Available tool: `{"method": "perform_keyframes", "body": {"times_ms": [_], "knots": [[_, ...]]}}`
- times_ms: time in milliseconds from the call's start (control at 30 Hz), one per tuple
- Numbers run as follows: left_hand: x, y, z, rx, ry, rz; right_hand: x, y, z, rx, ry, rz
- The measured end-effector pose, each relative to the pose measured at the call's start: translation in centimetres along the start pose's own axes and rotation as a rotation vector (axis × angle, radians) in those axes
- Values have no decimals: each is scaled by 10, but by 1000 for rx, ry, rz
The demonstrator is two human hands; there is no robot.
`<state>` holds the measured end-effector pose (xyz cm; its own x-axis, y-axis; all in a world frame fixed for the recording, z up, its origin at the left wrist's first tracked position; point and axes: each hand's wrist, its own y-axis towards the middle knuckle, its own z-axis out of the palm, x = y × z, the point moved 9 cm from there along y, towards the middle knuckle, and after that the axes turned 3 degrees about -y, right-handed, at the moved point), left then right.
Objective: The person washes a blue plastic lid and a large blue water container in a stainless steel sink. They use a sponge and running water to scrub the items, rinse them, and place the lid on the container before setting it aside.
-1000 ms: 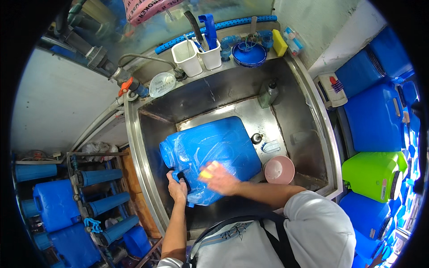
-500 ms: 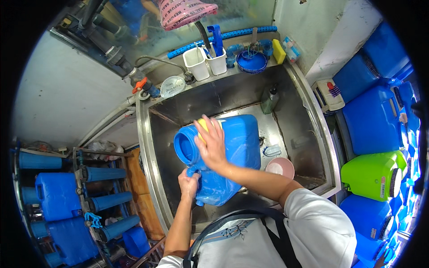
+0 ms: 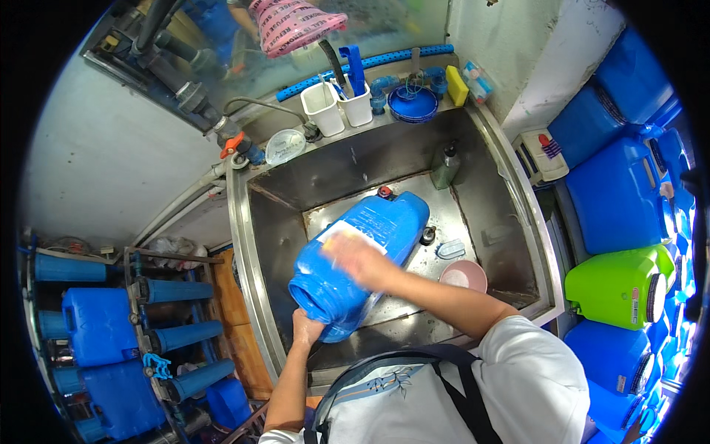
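Note:
A blue plastic jug lies tilted in a steel sink, its open mouth facing lower left and a pale label on its upper side. My left hand grips the jug close to the mouth; the fingers are partly hidden behind it. Blurred by motion, my right hand presses a yellow sponge against the label side. Only a smeared edge of the sponge shows under the fingers. Wet, soapy streaks cover the jug.
Inside the sink are a pink bowl, a scrub brush and a dark bottle. White containers and a blue basin line the back ledge. Blue jugs and a green one stack at right; filter pipes stand left.
The jug has rolled and turned, so its labelled side faces up and its base points to the upper right. My right hand has slid lower with the sponge; the left stays near the mouth.

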<state>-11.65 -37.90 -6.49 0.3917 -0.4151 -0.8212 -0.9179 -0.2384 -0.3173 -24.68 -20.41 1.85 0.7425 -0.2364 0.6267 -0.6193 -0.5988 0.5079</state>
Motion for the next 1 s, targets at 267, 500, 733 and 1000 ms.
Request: {"method": "perform_keyframes", "body": {"times_ms": [267,500,733,1000], "knots": [[14,-12,6,122,95,-112,-218,-71,-73,-188,95,1109],[8,-7,6,90,75,-23,-59,-26,-9,-57,-198,119],[20,-14,7,63,148,-62,-229,-57,-61,-133,-81,947],[13,-16,6,91,168,-64,-128,-23,-20,-66,-130,280]]}}
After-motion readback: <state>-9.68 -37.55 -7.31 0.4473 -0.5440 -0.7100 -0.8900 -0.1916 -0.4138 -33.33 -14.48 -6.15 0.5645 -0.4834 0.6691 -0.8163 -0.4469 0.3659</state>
